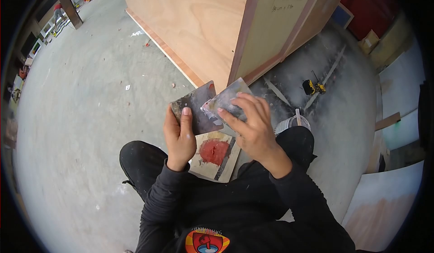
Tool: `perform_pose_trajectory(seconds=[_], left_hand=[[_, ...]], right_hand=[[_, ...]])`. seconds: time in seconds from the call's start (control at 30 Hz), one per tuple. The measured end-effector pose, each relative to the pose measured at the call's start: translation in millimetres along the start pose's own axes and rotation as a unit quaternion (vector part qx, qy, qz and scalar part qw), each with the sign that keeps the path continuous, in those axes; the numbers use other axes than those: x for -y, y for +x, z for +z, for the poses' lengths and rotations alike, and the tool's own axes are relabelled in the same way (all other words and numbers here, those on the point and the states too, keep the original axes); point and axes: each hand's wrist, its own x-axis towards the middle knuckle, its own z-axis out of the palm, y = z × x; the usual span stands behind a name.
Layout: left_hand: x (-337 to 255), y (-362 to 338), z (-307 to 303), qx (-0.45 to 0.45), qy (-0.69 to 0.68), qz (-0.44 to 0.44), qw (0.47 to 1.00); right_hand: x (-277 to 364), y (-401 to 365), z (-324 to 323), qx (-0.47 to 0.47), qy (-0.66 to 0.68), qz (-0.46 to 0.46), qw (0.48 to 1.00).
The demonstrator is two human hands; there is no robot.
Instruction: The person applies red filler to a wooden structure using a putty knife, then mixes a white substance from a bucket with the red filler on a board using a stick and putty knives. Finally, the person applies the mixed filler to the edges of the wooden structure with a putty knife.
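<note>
My left hand (180, 137) grips a dark flat putty scraper (202, 108), thumb on top of its face. In my right hand (255, 126) is a second, greyish putty scraper (234, 91), with the fingers pressed along it. The two blades meet or overlap between my hands, and a pale pinkish smear of filler shows where they come together. Just below them, between my knees, lies a light board (197, 164) with a patch of red filler paste (214, 152) and a dark strip along one side.
A large plywood box (190, 31) with handwriting on its end panel stands right ahead. By my right knee is a tin (294, 122) with a stick in it. Farther right a yellow-black cordless drill (313, 88) sits on the floor. Panels (389, 203) lean at the right; a person (58, 12) bends far left.
</note>
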Motion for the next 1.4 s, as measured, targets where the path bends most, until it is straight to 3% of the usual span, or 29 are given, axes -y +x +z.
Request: perform_pose_trajectory(seconds=[0.07,0.17,0.27,0.33,0.4,0.53,0.63,0.8,0.87,0.93,0.97,1.0,1.07,1.23,1.4], left_hand=[[5,1,-2,0.007,0.019,-0.004,1.000],[2,-1,2,-0.008,0.019,-0.011,1.000],[5,1,1,-0.015,-0.016,-0.016,1.000],[12,0,0,-0.023,-0.026,-0.027,0.999],[15,4,0,-0.035,-0.205,-0.088,0.974],[16,2,2,-0.038,-0.246,-0.111,0.962],[12,5,10,-0.038,-0.332,-0.194,0.922],[11,3,6,-0.054,-0.339,-0.182,0.921],[9,3,3,-0.059,-0.339,-0.176,0.922],[5,7,1,-0.051,-0.241,-0.089,0.965],[13,8,-1,-0.058,-0.117,-0.026,0.991],[12,6,1,-0.059,-0.120,-0.027,0.991],[5,0,6,-0.020,0.055,0.022,0.998],[-3,-8,9,0.045,0.118,0.011,0.992],[8,-13,9,0.000,0.100,0.044,0.994]], right_hand=[[-3,-3,0,0.057,0.004,0.025,0.998],[3,-1,-5,-0.006,-0.002,0.022,1.000],[1,-14,1,0.064,-0.004,0.035,0.997],[6,-11,-4,0.036,0.005,0.026,0.999],[6,-10,0,-0.019,-0.001,0.022,1.000],[3,-19,3,0.004,0.060,0.056,0.997],[10,-18,23,-0.046,0.190,0.108,0.975],[3,-38,39,-0.059,0.167,0.111,0.978],[-14,-51,39,0.012,0.096,0.136,0.986],[-20,-47,30,0.009,0.151,0.183,0.971],[-24,-42,23,-0.008,0.139,0.160,0.977],[-21,-34,13,-0.022,0.127,0.137,0.982],[-11,-12,-3,-0.027,0.114,0.114,0.987],[-6,-6,5,0.056,0.042,0.051,0.996],[6,-21,13,0.115,0.062,0.034,0.991]])
